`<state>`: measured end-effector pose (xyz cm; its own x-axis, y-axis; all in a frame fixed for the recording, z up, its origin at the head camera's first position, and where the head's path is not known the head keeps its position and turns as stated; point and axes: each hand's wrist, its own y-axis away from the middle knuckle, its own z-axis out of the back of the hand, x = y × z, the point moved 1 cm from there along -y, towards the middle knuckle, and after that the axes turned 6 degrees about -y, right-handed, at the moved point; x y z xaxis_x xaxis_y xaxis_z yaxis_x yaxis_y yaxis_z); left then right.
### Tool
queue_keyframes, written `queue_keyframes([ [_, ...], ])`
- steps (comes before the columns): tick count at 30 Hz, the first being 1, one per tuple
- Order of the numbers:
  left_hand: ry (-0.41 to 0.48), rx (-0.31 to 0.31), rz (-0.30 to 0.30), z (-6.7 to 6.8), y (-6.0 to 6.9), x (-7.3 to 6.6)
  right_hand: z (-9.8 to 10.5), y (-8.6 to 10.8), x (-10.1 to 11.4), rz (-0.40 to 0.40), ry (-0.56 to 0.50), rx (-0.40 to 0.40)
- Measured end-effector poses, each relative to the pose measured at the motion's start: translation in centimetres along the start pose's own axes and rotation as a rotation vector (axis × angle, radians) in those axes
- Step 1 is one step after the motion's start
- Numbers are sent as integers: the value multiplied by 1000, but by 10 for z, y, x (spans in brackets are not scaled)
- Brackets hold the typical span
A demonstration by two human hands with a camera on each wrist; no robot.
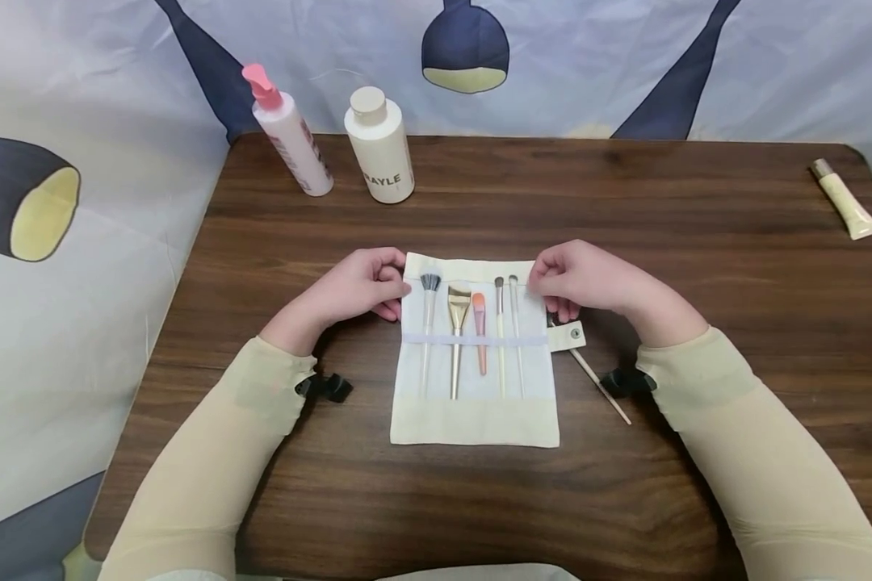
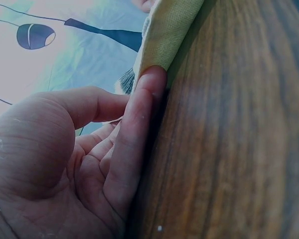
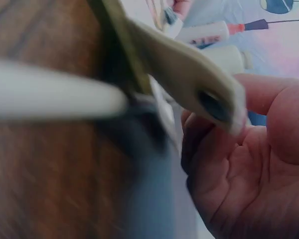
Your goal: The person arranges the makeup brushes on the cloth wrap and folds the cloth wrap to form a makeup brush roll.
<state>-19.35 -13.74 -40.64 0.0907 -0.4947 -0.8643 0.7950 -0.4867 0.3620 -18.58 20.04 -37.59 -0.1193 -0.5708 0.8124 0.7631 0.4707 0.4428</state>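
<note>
A cream cloth brush roll (image 1: 474,423) lies unfolded in front of me. Under its lilac elastic sit several makeup brushes, among them a wide gold brush (image 1: 456,323) and a short pink one (image 1: 480,323). My left hand (image 1: 359,284) pinches the roll's upper left edge between thumb and fingers; the left wrist view shows the cloth (image 2: 167,42) between them. At the upper right corner, my right hand (image 1: 589,278) pinches the edge. Just below it sticks out a snap strap (image 1: 567,336), with a loose brush (image 1: 601,386) partly under it, its head mostly hidden.
Toward the table's back left stand a pink-topped pump bottle (image 1: 295,149) and a white capped bottle (image 1: 383,157). A pale squeeze tube (image 1: 848,200) lies near the far right edge. Printed cloth (image 1: 552,97) hangs behind the wooden table (image 1: 480,508).
</note>
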Motion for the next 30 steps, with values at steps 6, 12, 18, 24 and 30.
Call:
queue_keyframes([
  [6, -9, 27, 7, -3, -2, -1, 13, 22, -5, -12, 153, -72],
  [12, -19, 21, -4, -1, -2, -3, 12, 42, -11, -48, 318, -6],
  [18, -26, 15, 14, 2, 2, -3, -1, 45, -8, -3, 456, 94],
  [24, -8, 3, 10, 2, 4, -4, -14, 39, -5, 19, 621, 40],
  [30, -2, 3, 12, 2, 0, -2, -14, 36, -4, -62, 642, 3],
])
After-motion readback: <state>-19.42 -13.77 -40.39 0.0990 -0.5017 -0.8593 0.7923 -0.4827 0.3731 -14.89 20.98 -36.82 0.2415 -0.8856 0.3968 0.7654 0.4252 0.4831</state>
